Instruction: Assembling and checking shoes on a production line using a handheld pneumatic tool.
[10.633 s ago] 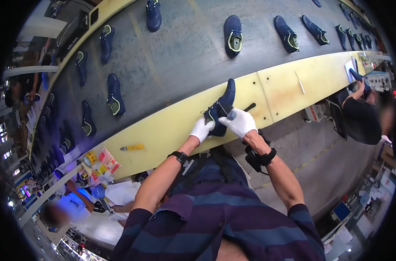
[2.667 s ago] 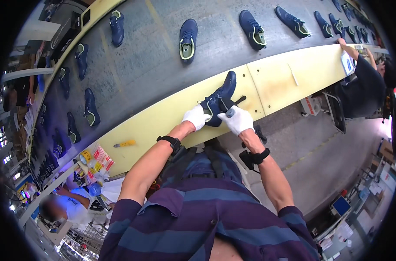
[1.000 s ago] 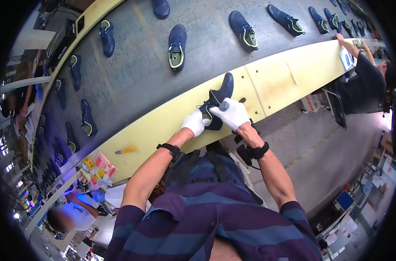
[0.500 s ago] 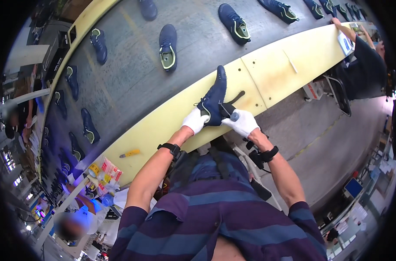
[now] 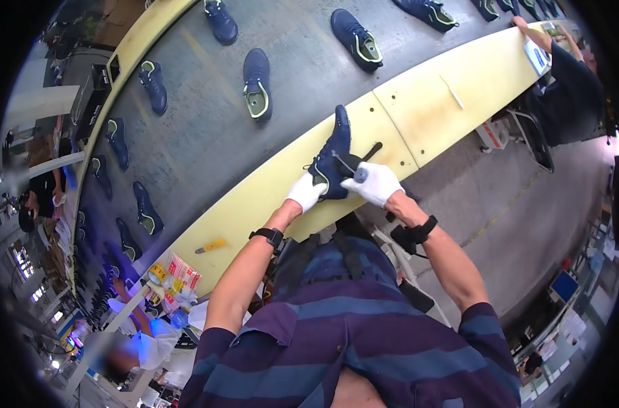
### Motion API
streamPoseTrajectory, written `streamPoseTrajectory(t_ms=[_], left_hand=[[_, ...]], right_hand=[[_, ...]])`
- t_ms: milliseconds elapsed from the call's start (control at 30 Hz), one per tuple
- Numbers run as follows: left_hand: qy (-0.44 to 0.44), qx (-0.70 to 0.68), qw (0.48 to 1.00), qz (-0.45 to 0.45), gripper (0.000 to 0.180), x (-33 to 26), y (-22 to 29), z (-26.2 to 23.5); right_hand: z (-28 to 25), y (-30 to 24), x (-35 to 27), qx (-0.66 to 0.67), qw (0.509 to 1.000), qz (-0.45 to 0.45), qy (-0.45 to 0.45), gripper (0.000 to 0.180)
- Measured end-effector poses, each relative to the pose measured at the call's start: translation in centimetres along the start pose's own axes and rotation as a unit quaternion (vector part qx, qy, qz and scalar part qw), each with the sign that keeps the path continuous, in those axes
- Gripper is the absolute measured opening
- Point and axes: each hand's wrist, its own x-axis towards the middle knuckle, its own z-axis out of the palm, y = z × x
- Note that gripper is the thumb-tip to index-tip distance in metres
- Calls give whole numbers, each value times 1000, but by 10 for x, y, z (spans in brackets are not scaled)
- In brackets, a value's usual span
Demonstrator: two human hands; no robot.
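Note:
A navy blue shoe with a pale green collar lining rests on the yellow bench ledge, toe pointing away from me. My left hand, in a white glove, grips its heel end at the collar, the thumb by the opening. In my gloved right hand is a tool with a blue-grey handle. Its thin metal shaft slants across the shoe's right side; whether the tip touches the shoe I cannot tell. Partly behind that hand lies a black object with a narrow handle-like end.
Beyond the ledge, a grey conveyor belt carries several navy shoes. A yellow utility knife lies on the ledge to the left, near red-and-white packets. Another person's arm reaches over the ledge at far right.
My right hand has raised the tool slightly, bringing its shaft over the shoe's side. The belt shoes have shifted leftward and nearer. My left hand keeps its hold.

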Motion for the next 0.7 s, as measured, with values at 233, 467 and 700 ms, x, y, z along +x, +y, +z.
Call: streamPoseTrajectory(t_ms=[233,467,700], left_hand=[[-59,-222,967,-110,48,-1,54,-15],[45,-198,974,-97,76,19,51,10],[33,-350,925,-143,69,-1,72,-2]], right_hand=[[-82,36,21,-93,991,76,59,48],[-143,78,126,-92,971,122,186,60],[-37,4,83,30,981,5,192,79]])
